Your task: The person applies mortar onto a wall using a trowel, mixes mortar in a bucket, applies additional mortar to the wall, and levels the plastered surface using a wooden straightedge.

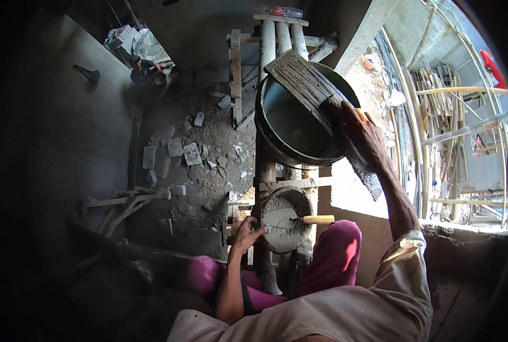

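My right hand [363,126] grips a long, worn wooden float [311,85], tilted over a large round bucket [263,128]. Cloudy water [299,122] shows inside the bucket. Below it, nearer to me, a round mortar pan [310,235] holds wet grey mortar [282,231]. A trowel [319,219] rests in that pan, its pale wooden handle sticking out to the right and its blade partly hidden by mortar. At the pan's left rim is my left hand [247,232], with the fingers closed on the edge. Both containers stand on a scaffold of round poles [268,43].
Broken blocks [191,154] and rubble litter the floor at left. A wooden trestle [123,205] stands near left. Another person [143,71] is far left, beside an opening. On the right, a wall ledge [465,239] borders a bright opening, with bamboo poles and stacked wood [442,114] outside.
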`<move>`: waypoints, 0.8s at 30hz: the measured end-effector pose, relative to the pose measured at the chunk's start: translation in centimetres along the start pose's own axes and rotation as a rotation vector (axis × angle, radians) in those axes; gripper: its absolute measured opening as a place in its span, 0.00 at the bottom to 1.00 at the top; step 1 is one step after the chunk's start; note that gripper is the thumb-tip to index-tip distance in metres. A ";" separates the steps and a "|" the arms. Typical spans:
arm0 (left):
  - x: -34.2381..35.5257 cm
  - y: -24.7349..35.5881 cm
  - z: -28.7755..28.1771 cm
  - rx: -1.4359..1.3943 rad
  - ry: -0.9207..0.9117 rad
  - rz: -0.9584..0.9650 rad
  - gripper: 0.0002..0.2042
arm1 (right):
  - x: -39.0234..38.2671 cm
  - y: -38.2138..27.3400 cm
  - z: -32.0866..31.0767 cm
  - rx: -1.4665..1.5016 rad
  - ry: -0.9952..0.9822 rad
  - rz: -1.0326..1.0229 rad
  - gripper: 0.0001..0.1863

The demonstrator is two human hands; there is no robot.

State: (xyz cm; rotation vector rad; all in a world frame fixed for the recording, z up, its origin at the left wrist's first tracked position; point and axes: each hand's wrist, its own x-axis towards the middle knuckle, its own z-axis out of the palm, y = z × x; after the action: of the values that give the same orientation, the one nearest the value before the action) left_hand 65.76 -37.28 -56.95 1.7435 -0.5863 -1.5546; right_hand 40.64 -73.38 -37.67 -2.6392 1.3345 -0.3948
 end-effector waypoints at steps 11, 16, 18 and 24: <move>-1.1 10.7 10.5 0.748 0.456 0.570 0.23 | 13.9 0.7 2.7 -0.098 0.116 -0.483 0.32; 3.1 4.7 10.6 0.615 0.525 0.831 0.22 | 13.1 -0.1 1.4 -0.176 0.101 -0.433 0.32; 3.6 4.4 9.4 0.583 0.438 0.845 0.20 | 12.2 -1.6 1.3 -0.182 0.139 -0.448 0.31; 2.0 3.3 8.5 0.698 0.607 0.758 0.16 | 6.5 -5.2 7.8 0.001 -0.555 -0.626 0.21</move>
State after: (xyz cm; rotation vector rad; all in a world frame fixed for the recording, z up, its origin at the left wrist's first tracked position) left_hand 58.17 -42.67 -55.89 1.9841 -1.3563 -0.2651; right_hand 50.60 -75.38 -42.69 -2.8022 0.3393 0.2671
